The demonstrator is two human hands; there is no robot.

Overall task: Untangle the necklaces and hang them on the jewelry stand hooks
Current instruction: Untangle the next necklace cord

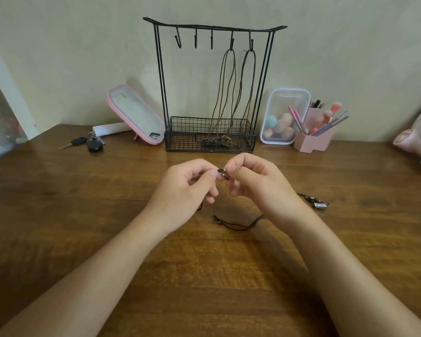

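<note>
A: Head view, hands?
B: Left hand (pixel 190 183) and right hand (pixel 255 183) both pinched the dark necklace (pixel 223 173) at frame centre, and its cord trailed onto the table (pixel 83 215).
A: Handling?
B: Probably light, limp and snag-prone. Best pinched near the cord ends.

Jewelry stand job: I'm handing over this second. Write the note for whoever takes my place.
Left hand and right hand: both pinch a small knot or bead of the dark cord necklace above the table.
The rest of the cord lies on the table under the wrists. Its pendant end lies beside the right wrist.
Done: two brown necklaces hang on the two rightmost hooks of the jewelry stand.
Left: free the dark cord and hang it on one of the three free hooks.
</note>
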